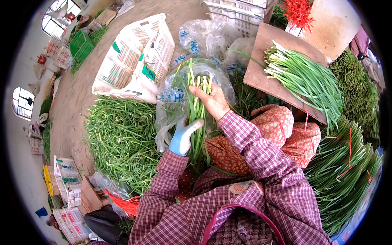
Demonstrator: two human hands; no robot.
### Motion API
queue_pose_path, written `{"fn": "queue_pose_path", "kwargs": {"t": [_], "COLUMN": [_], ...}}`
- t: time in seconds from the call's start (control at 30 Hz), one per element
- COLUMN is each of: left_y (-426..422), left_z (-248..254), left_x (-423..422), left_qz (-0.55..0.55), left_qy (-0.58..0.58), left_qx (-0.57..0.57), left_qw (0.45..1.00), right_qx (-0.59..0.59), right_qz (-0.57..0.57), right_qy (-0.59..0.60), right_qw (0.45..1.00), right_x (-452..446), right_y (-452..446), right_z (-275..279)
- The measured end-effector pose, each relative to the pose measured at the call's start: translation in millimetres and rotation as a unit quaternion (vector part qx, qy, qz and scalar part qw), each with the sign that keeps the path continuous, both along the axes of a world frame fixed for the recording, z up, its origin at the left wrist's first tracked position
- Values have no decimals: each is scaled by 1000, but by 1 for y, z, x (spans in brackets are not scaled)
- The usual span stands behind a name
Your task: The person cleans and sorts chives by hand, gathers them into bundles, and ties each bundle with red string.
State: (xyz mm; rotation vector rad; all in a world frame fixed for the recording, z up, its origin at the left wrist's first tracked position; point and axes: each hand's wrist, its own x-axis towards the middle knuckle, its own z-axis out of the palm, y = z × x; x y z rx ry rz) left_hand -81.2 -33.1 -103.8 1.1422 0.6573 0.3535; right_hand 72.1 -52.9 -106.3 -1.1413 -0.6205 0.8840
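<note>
My left hand (185, 134), in a white and blue glove, is closed round the lower part of a small bunch of green stalks (197, 107). Bare, my right hand (210, 99) grips the same bunch higher up, near its pale ends. The bunch is upright in front of a clear plastic bag (167, 98) with blue print. To the right, a larger bunch of green stalks with white ends (302, 75) lies on a brown board (261, 45).
A white plastic crate (136, 61) stands behind a heap of loose greens (122, 143) at the left. Bundled greens (343, 171) with red ties fill the right side. Red ties (299, 14) hang at the top right; more (128, 204) lie lower left.
</note>
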Motion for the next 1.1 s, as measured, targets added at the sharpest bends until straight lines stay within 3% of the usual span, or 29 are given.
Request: {"fn": "queue_pose_path", "kwargs": {"t": [0.03, 0.13, 0.3, 0.43, 0.5, 0.63, 0.77, 0.9, 0.93, 1.1], "left_y": [3, 9, 20, 27, 29, 34, 51, 58, 61, 72], "left_z": [-7, -11, -1, 1, -1, 6, -1, -6, -5, -5], "left_x": [1, 12, 29, 33, 34, 37, 37, 50, 52, 64], "left_qz": [0, 135, 189, 172, 163, 139, 103, 113, 83, -2], "left_qy": [0, -73, -146, -147, -151, -177, -193, -219, -212, -192], "left_qx": [0, 53, 64, 38, 33, -57, -70, -91, -86, -46], "left_qw": [1000, 987, 969, 973, 975, 973, 973, 965, 970, 980], "right_qx": [0, 47, 54, 27, 48, 40, 46, 133, 139, 202], "right_qz": [0, -16, -48, -50, -80, -76, -152, -208, -233, -278], "right_qy": [0, -26, 3, -7, -77, -95, -103, -109, -67, -131], "right_qw": [1000, 998, 997, 998, 993, 992, 982, 963, 960, 930], "right_x": [0, -1, 1, 16, 20, 38, 80, 132, 129, 168], "right_y": [0, 0, -6, -7, -9, -12, -37, -62, -70, -104], "right_z": [-2, -5, 1, -2, 0, 9, 35, 54, 73, 107]}}
